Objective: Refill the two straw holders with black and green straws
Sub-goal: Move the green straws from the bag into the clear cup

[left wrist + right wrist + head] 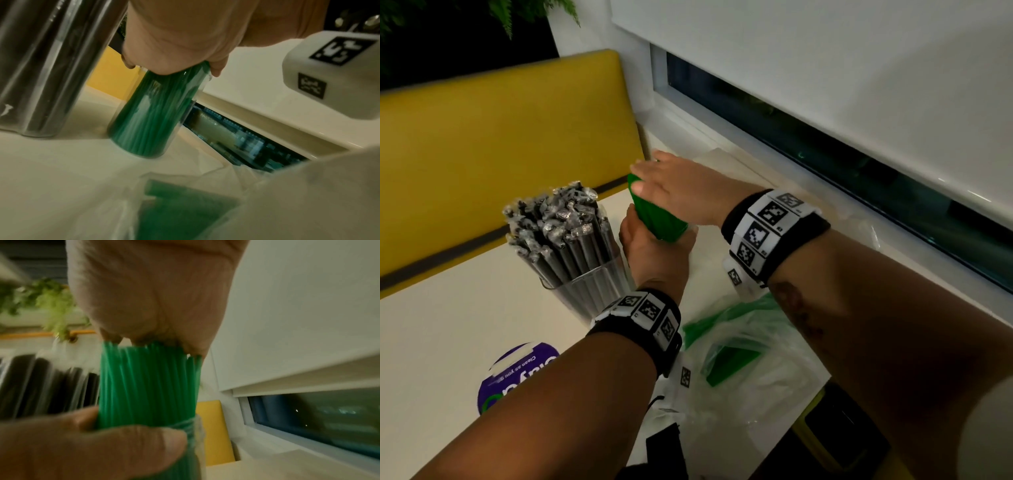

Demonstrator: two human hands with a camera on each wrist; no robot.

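Head view: a pale, smooth table (pixel 448 329) is seen from above, with a yellow padded bench back (pixel 500 137) behind it. A clear cylindrical straw holder (pixel 156 113), packed with thin, glossy green straws (pixel 657 219), stands near the table's far edge, and its rim is gripped by the left hand (pixel 650 253), fingers curled round it. The right hand (pixel 681 192) is laid flat, fingers straight, on the tops of the green straws. Just beside it on the left, a second clear holder (pixel 585 291) is filled with black straws (pixel 565 233) in crinkled clear wrappers. Nearer the person, a crumpled translucent plastic bag (pixel 750 370) containing more green straws is lying on the table. A round purple sticker (pixel 517 373) is seen on the tabletop. Black wristbands with square printed markers are worn on both wrists.
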